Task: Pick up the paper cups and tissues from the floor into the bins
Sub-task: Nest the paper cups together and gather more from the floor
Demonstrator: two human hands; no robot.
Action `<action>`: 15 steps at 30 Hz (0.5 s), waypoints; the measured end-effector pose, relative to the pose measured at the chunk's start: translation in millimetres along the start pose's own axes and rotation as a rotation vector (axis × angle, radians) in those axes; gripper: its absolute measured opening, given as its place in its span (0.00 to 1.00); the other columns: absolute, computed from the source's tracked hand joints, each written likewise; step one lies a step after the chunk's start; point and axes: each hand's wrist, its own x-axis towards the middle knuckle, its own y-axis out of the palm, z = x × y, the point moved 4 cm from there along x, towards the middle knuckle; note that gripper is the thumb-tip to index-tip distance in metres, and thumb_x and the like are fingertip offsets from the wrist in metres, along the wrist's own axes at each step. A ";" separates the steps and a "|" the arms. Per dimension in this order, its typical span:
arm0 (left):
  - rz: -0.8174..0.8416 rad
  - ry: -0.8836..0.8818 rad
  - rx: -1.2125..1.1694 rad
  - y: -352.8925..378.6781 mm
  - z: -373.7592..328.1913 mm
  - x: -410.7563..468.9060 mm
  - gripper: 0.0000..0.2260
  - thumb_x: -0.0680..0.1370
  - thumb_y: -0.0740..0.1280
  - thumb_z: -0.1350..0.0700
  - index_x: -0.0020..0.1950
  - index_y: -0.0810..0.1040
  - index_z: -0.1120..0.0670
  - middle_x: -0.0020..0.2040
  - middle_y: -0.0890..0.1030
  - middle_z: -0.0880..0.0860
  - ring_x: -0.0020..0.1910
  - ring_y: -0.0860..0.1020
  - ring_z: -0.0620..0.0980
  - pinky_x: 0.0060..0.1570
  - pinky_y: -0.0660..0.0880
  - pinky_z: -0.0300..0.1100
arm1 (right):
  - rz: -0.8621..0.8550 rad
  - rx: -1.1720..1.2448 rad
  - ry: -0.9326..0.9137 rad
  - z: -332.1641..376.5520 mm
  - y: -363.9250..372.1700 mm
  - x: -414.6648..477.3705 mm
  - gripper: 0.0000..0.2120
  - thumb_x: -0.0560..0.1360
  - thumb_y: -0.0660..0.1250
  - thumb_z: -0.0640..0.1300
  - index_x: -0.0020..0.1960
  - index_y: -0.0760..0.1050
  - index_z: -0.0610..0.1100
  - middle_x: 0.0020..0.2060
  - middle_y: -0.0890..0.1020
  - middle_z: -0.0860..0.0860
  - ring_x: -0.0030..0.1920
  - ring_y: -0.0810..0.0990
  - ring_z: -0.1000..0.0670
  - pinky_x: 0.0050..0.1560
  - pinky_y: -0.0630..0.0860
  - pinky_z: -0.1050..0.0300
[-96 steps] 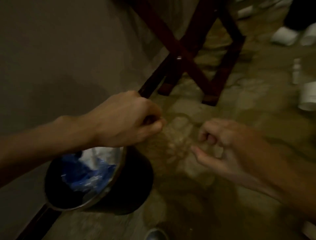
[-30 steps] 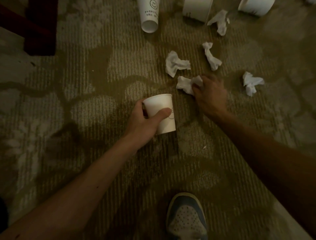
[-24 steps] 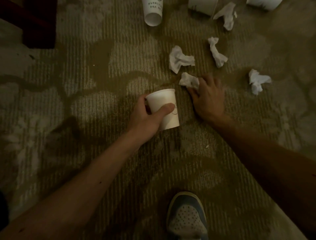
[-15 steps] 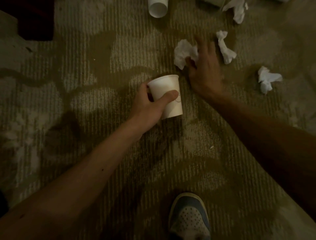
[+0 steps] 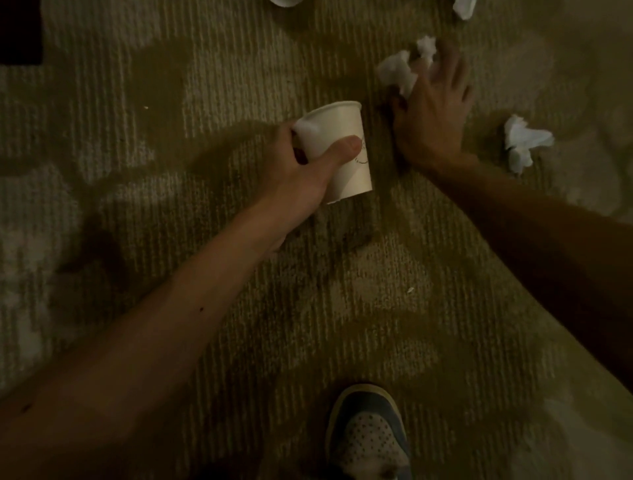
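Note:
My left hand (image 5: 301,171) grips a white paper cup (image 5: 339,137) with a drawn smile, held above the carpet, thumb across its side. My right hand (image 5: 435,116) is low over the carpet, just right of the cup. A crumpled white tissue (image 5: 397,73) bunches out from its thumb side, pinched in the hand. The fingertips touch another tissue (image 5: 426,49). One more crumpled tissue (image 5: 522,144) lies on the carpet to the right of my wrist. No bin is in view.
Patterned beige carpet (image 5: 205,85) fills the view. At the top edge sit the rim of another paper cup (image 5: 284,1) and a piece of tissue (image 5: 464,7). A dark furniture leg (image 5: 20,31) is at top left. My shoe (image 5: 370,435) is at the bottom.
My right hand has moved from tissue to tissue, gathering them, and now reaches a farther one. My left hand keeps holding the cup. The view has shifted forward.

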 end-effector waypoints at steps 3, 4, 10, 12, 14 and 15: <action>0.011 0.002 -0.036 10.9 -1.1 5.1 0.28 0.71 0.74 0.42 0.67 0.68 0.46 0.58 0.77 0.47 0.52 0.81 0.46 0.35 0.79 0.41 | 0.126 0.073 -0.022 -17.6 2.6 3.7 0.26 0.81 0.58 0.53 0.76 0.61 0.44 0.75 0.62 0.41 0.74 0.59 0.39 0.72 0.59 0.41; 0.017 0.004 -0.040 15.6 -1.7 6.5 0.29 0.70 0.74 0.41 0.67 0.69 0.46 0.58 0.77 0.47 0.52 0.81 0.47 0.36 0.80 0.42 | 0.105 0.060 -0.043 -19.2 1.4 1.8 0.24 0.81 0.60 0.50 0.74 0.63 0.42 0.73 0.65 0.41 0.72 0.62 0.40 0.70 0.62 0.44; 0.078 0.035 -0.058 52.4 -8.1 10.1 0.30 0.66 0.74 0.39 0.64 0.69 0.44 0.56 0.77 0.45 0.50 0.81 0.45 0.32 0.77 0.37 | -0.062 0.047 -0.016 -33.8 -14.6 -32.3 0.19 0.79 0.59 0.46 0.67 0.68 0.40 0.65 0.72 0.42 0.64 0.70 0.42 0.61 0.65 0.50; 0.104 0.055 -0.045 64.8 -10.3 10.4 0.29 0.65 0.74 0.38 0.63 0.70 0.44 0.55 0.78 0.45 0.49 0.81 0.44 0.30 0.75 0.35 | -0.170 -0.105 0.070 -57.7 -26.2 -40.8 0.20 0.81 0.52 0.50 0.68 0.69 0.41 0.65 0.73 0.43 0.64 0.69 0.42 0.62 0.63 0.49; 0.129 0.060 -0.043 77.4 -9.0 11.3 0.29 0.65 0.75 0.39 0.62 0.70 0.44 0.54 0.78 0.45 0.48 0.81 0.43 0.31 0.76 0.36 | -0.198 -0.220 0.175 -88.2 -36.2 -48.7 0.22 0.81 0.49 0.52 0.68 0.68 0.41 0.65 0.71 0.42 0.65 0.69 0.42 0.62 0.62 0.48; 0.142 0.058 -0.041 84.6 -8.2 12.2 0.29 0.65 0.75 0.39 0.62 0.70 0.44 0.54 0.78 0.45 0.48 0.81 0.44 0.32 0.77 0.37 | -0.154 -0.244 0.213 -103.0 -37.2 -52.6 0.22 0.81 0.51 0.51 0.69 0.67 0.41 0.67 0.70 0.41 0.66 0.68 0.41 0.63 0.62 0.48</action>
